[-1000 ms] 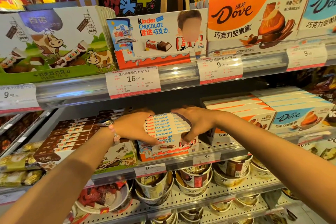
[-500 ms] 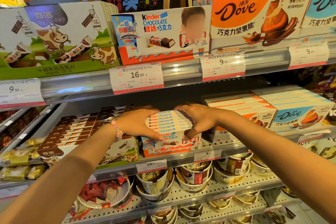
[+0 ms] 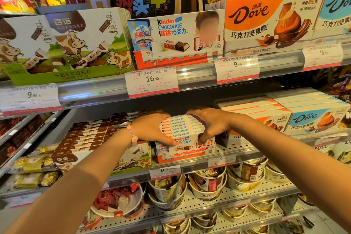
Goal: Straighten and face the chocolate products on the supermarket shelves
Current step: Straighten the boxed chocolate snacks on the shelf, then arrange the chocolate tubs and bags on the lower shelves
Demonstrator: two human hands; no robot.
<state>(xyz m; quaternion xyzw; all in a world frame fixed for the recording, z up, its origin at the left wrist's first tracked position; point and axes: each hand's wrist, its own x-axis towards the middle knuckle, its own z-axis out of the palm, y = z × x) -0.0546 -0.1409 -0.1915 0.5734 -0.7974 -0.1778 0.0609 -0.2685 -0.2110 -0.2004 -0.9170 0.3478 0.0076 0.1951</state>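
A row of white Kinder Chocolate boxes (image 3: 180, 129) stands in an orange display tray (image 3: 182, 157) on the middle shelf. My left hand (image 3: 152, 129) grips the row from its left side, thumb on the front box. My right hand (image 3: 209, 125) grips it from the right, fingers curled over the top and front. Brown cow-print chocolate boxes (image 3: 85, 138) sit to the left, Dove boxes (image 3: 284, 118) to the right.
The upper shelf carries a cow-print display box (image 3: 62, 43), a Kinder display box (image 3: 176, 38) and Dove boxes (image 3: 269, 17) behind price tags (image 3: 152, 81). Below are chocolate tubs (image 3: 207, 184) on perforated shelves. Gold-wrapped packs (image 3: 32, 169) lie at lower left.
Both hands stay clamped on the Kinder row with little shift. The view has tilted slightly, so the shelves sit a bit higher and to the right in the frame.
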